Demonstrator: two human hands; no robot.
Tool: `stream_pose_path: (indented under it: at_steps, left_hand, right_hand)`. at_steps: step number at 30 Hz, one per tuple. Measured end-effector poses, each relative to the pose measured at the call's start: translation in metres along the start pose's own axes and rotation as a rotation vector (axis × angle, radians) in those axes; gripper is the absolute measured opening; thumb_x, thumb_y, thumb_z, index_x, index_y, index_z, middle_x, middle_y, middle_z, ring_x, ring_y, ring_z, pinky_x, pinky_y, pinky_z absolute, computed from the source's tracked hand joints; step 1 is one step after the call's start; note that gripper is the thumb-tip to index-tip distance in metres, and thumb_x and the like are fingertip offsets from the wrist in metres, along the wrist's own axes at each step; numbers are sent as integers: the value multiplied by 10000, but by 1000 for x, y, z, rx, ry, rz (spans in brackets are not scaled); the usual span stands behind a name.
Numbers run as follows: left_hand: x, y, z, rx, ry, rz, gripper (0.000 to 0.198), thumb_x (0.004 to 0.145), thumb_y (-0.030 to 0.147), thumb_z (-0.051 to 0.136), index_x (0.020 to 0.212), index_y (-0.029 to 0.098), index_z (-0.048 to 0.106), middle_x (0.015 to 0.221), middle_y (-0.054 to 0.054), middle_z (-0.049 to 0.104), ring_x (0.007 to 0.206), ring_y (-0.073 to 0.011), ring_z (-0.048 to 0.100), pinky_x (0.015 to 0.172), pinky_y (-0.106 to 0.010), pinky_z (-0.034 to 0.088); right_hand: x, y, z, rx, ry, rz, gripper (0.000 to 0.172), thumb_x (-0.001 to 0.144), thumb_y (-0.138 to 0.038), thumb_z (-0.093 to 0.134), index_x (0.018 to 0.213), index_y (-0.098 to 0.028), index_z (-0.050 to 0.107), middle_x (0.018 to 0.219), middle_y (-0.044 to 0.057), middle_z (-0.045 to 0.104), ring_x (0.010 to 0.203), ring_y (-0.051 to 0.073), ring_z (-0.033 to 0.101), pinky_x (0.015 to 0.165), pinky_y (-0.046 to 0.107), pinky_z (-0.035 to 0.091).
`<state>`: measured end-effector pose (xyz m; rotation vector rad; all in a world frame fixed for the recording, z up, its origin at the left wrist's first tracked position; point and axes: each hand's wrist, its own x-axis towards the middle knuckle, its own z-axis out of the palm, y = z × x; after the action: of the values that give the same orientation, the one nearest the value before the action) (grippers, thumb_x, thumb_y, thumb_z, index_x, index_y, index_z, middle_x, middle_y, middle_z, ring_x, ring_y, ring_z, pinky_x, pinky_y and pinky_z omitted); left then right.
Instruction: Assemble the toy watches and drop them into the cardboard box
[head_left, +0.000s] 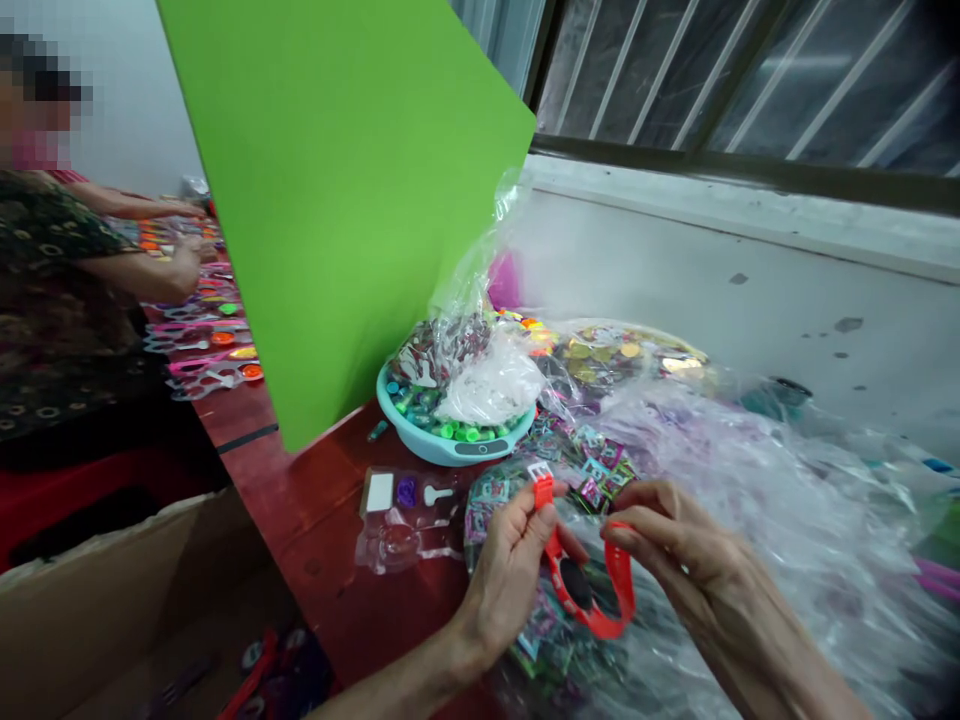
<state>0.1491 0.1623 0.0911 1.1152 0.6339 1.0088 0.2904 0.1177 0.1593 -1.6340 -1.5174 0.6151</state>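
Both my hands hold a red-orange plastic toy watch (pixel 589 590) with a dark round face. My left hand (pixel 510 570) pinches the strap near its upper end, which has a small white buckle. My right hand (pixel 675 535) grips the strap's other side between fingers and thumb. Just left of them lies a clear plastic blister tray (pixel 405 530) containing a white card, a purple piece and a white key-shaped piece. Below and behind my hands spreads a heap of shiny printed foil packets (pixel 592 470) on crumpled clear plastic sheeting (pixel 780 500).
A light blue basin (pixel 450 445) of small coloured capsules sits partly under plastic, beside a tray of gold-coloured items. A green board (pixel 337 180) separates me from a seated co-worker (pixel 60 300) handling toys on the red table (pixel 300 490). A cardboard box (pixel 127 590) stands at lower left.
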Motion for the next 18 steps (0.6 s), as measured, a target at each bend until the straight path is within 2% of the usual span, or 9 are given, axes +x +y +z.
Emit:
stream_pose_path:
  at_steps: [2, 5, 8, 11, 14, 16, 18]
  left_hand:
    - [-1, 2, 0, 73, 6, 40, 345, 927, 413, 440, 1124, 151, 550, 667, 6, 620, 576, -129, 555, 632, -237, 439]
    - [-3, 3, 1, 148, -10, 95, 315, 918, 429, 458, 1010, 160, 594, 717, 0, 595, 641, -136, 524, 638, -230, 404]
    - [-5, 3, 1, 188, -37, 91, 332, 906, 455, 467, 973, 165, 616, 698, 5, 565, 624, -138, 494, 618, -233, 387]
    - [-8, 4, 1, 235, -75, 69, 335, 917, 447, 443, 977, 170, 622, 610, 19, 545, 552, -133, 481, 556, -230, 365]
    - [-10, 2, 2, 272, -36, 111, 304, 932, 403, 426, 856, 173, 610, 600, 24, 535, 566, -119, 493, 580, -218, 376]
    - [-9, 0, 2, 203, -5, 68, 304, 933, 401, 408, 797, 175, 559, 585, 29, 528, 525, -109, 496, 543, -211, 387]
    - [-4, 0, 2, 67, 10, -9, 276, 924, 406, 405, 816, 179, 519, 542, 38, 525, 438, -101, 479, 451, -197, 370]
  right_hand:
    - [2, 2, 6, 169, -28, 96, 490, 692, -657, 607, 503, -208, 554, 529, 30, 537, 457, 124, 441, 440, 239, 357]
    - [2, -1, 17, 407, -151, 306, 525, 610, -701, 656, 551, -203, 501, 399, -35, 438, 339, 77, 337, 352, 207, 264]
    - [-1, -7, 20, 465, -325, 394, 470, 633, -621, 702, 639, -176, 551, 468, -26, 524, 373, 67, 417, 375, 178, 304]
    - [-6, -7, 17, 466, -421, 386, 400, 676, -536, 715, 681, -158, 582, 575, 4, 603, 466, 77, 510, 436, 167, 375]
    - [-12, 2, 13, 309, -344, 203, 315, 775, -466, 645, 685, -166, 613, 597, 16, 626, 508, 102, 553, 475, 185, 441]
    - [-18, 8, 9, 83, -207, -74, 212, 863, -369, 564, 813, -188, 663, 713, 31, 678, 621, 132, 624, 556, 201, 500]
    - [-24, 9, 6, -195, -87, -435, 194, 902, -298, 513, 982, -218, 670, 883, 46, 711, 769, 158, 664, 646, 215, 530]
